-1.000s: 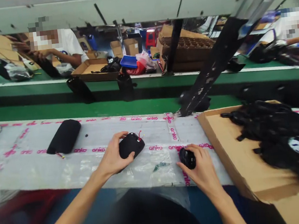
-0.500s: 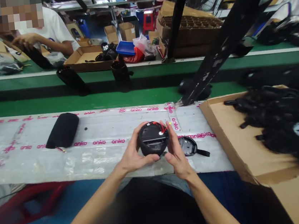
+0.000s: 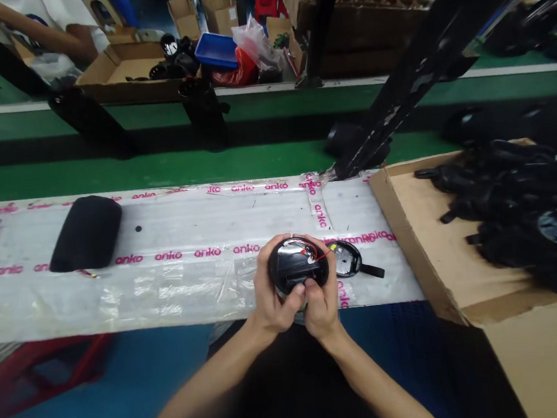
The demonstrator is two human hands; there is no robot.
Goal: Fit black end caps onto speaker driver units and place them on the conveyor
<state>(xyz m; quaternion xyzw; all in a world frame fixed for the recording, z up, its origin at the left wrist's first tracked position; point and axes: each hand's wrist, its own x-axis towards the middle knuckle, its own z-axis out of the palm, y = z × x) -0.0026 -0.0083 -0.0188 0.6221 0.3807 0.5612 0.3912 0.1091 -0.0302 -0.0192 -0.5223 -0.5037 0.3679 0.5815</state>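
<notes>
A round black housing (image 3: pixel 298 265) with red wires and a small yellow-tipped connector is held above the table's near edge. Its inner face is turned up toward me. My left hand (image 3: pixel 274 293) wraps its left side, the thumb at the lower rim. Around the right side curls my right hand (image 3: pixel 323 298), its thumb pressing beside the other one at the bottom. Just right of my right hand lies a round black cover (image 3: pixel 348 258) with a short strap, its hollow side up. Both hands' far fingers are partly hidden by the housing.
On the left of the wrapped tabletop (image 3: pixel 184 223) lies a black fabric-covered piece (image 3: pixel 87 232) with small wires. A cardboard box (image 3: pixel 428 266) of black strapped parts stands at right. A slanted black post (image 3: pixel 391 95) rises behind. Across the green belt, a person's arm (image 3: pixel 37 28) shows.
My hands have drawn closer together around the housing, both thumbs now at its lower edge. The view has tilted down and shifted slightly right.
</notes>
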